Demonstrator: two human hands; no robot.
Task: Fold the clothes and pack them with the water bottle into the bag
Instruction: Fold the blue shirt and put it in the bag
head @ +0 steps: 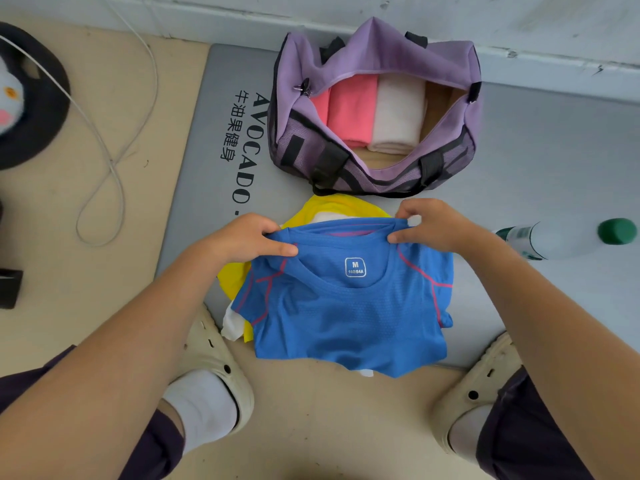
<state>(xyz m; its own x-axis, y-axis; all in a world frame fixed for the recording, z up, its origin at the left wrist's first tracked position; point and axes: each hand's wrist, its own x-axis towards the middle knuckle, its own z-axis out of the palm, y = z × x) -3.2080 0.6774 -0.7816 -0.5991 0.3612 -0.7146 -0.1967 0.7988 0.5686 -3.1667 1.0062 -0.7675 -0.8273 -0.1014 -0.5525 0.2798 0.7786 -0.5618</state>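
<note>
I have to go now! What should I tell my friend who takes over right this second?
Left hand and right hand each pinch the collar of the blue shirt, which lies unfolded over a yellow garment on the grey mat.
Done: pink clothes and a white one lie folded in the open purple bag.
Left: fold and pack the blue and yellow clothes, then the water bottle lying to the right.
</note>
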